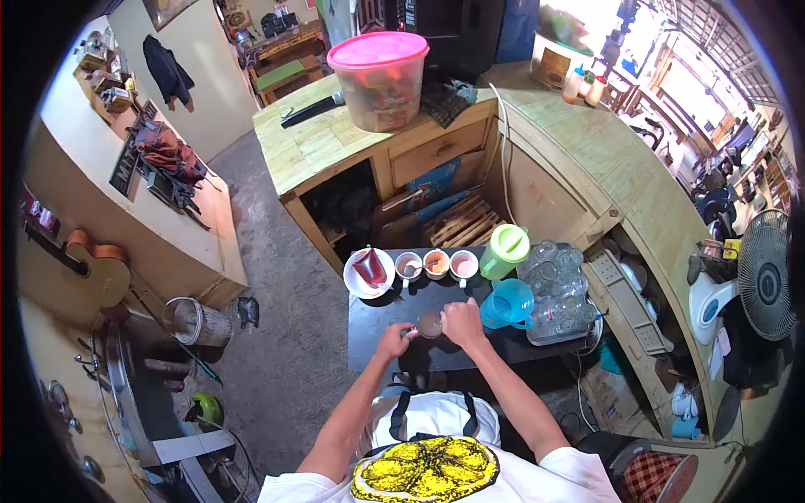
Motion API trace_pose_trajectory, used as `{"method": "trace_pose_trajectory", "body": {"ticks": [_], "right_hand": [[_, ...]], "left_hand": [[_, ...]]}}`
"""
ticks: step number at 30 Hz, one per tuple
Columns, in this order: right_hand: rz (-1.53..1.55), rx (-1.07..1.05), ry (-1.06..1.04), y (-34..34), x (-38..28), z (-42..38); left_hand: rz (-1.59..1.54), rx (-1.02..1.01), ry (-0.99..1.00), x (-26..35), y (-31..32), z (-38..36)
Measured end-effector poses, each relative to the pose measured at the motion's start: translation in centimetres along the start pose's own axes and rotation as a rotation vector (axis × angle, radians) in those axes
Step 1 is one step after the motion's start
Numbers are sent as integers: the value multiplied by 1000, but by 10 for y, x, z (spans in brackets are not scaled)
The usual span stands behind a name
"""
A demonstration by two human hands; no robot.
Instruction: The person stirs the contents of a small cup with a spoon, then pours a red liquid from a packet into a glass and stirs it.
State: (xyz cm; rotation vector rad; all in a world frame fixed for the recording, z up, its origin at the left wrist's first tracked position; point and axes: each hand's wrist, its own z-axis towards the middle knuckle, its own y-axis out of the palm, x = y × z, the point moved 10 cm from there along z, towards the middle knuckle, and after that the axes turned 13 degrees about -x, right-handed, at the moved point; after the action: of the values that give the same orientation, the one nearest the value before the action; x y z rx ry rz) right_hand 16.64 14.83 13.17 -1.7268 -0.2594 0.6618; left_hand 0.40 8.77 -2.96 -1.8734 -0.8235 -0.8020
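At the near edge of a small dark table (369, 323), a glass mug (430, 325) sits between my hands. My left hand (394, 339) is closed at the mug's left side, by its handle. My right hand (463, 323) is curled into a fist against the right side; what its fingers hold is hidden. Behind them stand three white cups: the left cup (408, 267) and middle cup (436, 263) have a spoon between them, and the right cup (463, 266) holds something pinkish. A white bowl (356, 290) carries a dark red packet (369, 268).
A blue pitcher (507, 303) and a green lidded pitcher (505, 251) stand right of the cups. Beyond is a tray (549, 339) of several upturned glasses. A wooden counter (310, 142) with a pink-lidded tub (379, 84) curves around; a fan (767, 272) is far right.
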Motion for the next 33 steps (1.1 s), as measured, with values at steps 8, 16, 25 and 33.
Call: {"method": "trace_pose_trajectory", "body": {"ticks": [8, 16, 25, 33], "right_hand": [[120, -40, -75, 6, -8, -2], [57, -88, -137, 9, -7, -3], [111, 74, -207, 7, -1, 2], [150, 104, -271, 2, -8, 4]], "left_hand": [[-74, -19, -13, -5, 5, 2], [-65, -1, 92, 7, 1, 1], [-144, 6, 76, 8, 0, -4], [-182, 2, 106, 1, 5, 3]]}}
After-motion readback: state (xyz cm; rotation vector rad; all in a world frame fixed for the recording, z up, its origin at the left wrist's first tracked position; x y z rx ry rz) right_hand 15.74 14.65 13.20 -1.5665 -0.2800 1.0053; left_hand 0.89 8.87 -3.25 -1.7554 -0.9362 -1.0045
